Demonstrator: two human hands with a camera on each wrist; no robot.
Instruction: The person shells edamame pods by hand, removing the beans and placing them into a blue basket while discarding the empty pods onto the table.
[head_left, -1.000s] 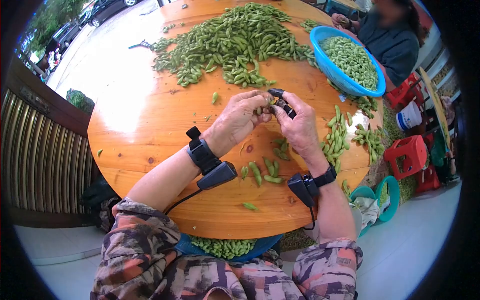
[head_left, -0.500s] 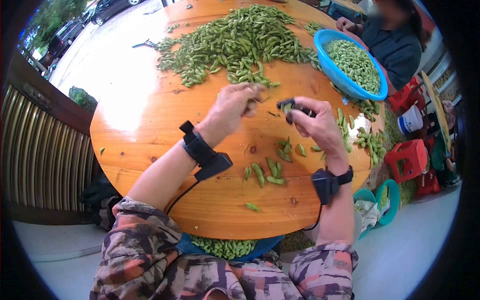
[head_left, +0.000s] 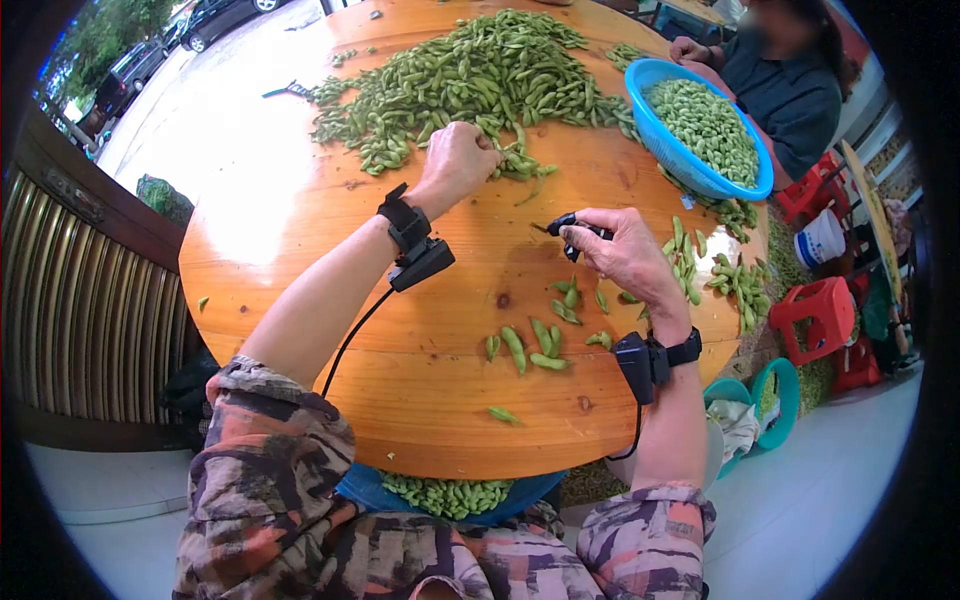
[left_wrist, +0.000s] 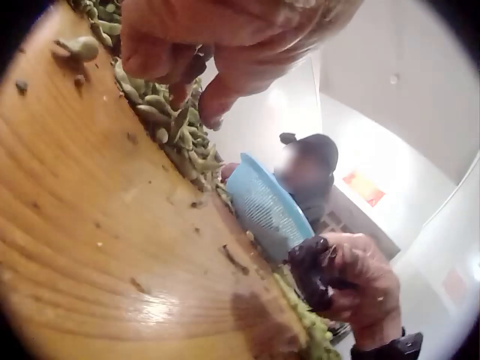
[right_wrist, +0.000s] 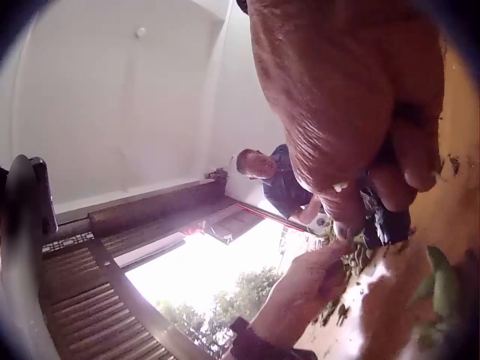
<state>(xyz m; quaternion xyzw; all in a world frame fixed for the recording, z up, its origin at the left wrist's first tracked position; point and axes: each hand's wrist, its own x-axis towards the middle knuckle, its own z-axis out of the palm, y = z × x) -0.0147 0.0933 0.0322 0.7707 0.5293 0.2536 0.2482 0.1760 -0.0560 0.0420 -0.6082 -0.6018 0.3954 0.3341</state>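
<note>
At the near edge of the green pod pile, the left hand reaches down with bent fingers. The left wrist view shows its fingers and thumb apart, touching pods. The right hand hovers over the wooden table, loosely curled, with black coverings on some fingers; no pod shows in it. Its curled fingers also appear large in the right wrist view. Several loose pods lie on the table nearer the body.
A blue basket of pods stands at the right, near a seated person. More pods lie along the right edge. Another blue container of pods sits below the near edge. Red stools stand beyond.
The hands were together, then parted; the left moved forward to the pile and the right drew back to the right. The green pod at the right fingertips no longer shows there; another lies nearby.
</note>
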